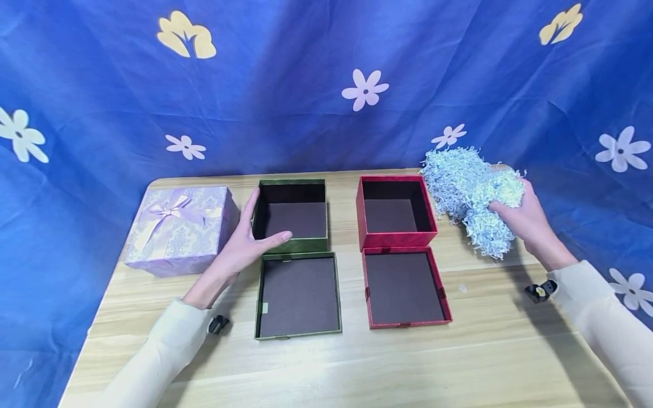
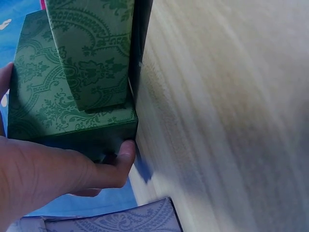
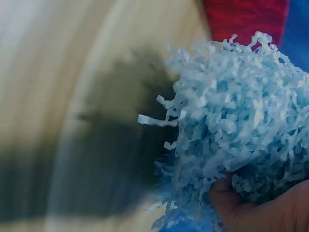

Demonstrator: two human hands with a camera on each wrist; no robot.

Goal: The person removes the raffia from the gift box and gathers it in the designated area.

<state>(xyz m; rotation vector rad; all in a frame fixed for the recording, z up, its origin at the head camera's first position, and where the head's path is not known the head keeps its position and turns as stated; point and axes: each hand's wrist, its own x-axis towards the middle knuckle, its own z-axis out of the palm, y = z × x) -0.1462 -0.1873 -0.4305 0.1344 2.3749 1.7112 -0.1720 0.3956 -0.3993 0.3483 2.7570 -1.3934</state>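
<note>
My left hand [image 1: 244, 243] rests on the near left corner of an open green box [image 1: 302, 245], thumb along the front wall and fingers against the left side. In the left wrist view, fingertips touch the patterned side of the green box [image 2: 38, 92] low down by the table. On the right, my right hand [image 1: 528, 221] grips a large clump of pale blue shredded paper [image 1: 454, 175], raised over the table, with strands hanging down. The thumb of the right hand [image 3: 265, 210] sinks into the shredded paper [image 3: 241, 111]. An open red box [image 1: 397, 240] stands left of the clump.
A green lid [image 1: 298, 300] and a red lid [image 1: 405, 289] lie upturned in front of their boxes. At the left sits a closed lavender gift box [image 1: 178, 226] with a ribbon bow. Behind the wooden table [image 1: 316, 368] hangs a blue flowered cloth [image 1: 285, 85].
</note>
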